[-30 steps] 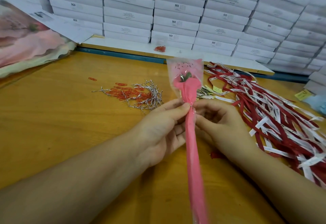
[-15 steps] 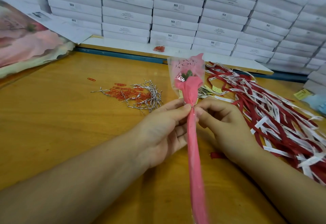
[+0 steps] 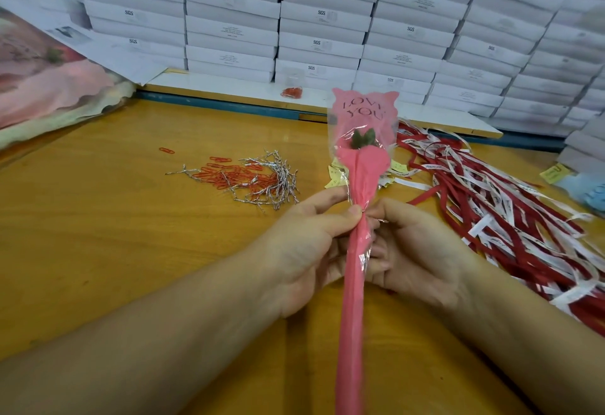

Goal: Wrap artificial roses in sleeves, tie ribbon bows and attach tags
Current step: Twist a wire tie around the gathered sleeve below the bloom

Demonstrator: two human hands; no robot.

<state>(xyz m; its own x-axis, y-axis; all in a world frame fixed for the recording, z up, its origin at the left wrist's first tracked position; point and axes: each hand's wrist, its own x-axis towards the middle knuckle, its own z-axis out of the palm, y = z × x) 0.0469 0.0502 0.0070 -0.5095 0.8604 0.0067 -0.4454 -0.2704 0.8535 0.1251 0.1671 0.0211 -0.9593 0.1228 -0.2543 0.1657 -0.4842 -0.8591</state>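
Pink paper and clear film make up the sleeve (image 3: 355, 283) around a rose (image 3: 361, 138). The left hand (image 3: 304, 251) pinches it between thumb and forefinger just below the flared top, and the right hand (image 3: 422, 251) curls its fingers (image 3: 381, 254) round the same narrow neck from the other side. The rose is held nearly upright above the worktop (image 3: 98, 234), its long stem running down toward the viewer. Left of the hands lie silver twist ties (image 3: 275, 182) mixed with red paper clips (image 3: 226, 175); to the right sprawl red and white ribbons (image 3: 510, 218). Stacked white boxes (image 3: 327, 22) line the back.
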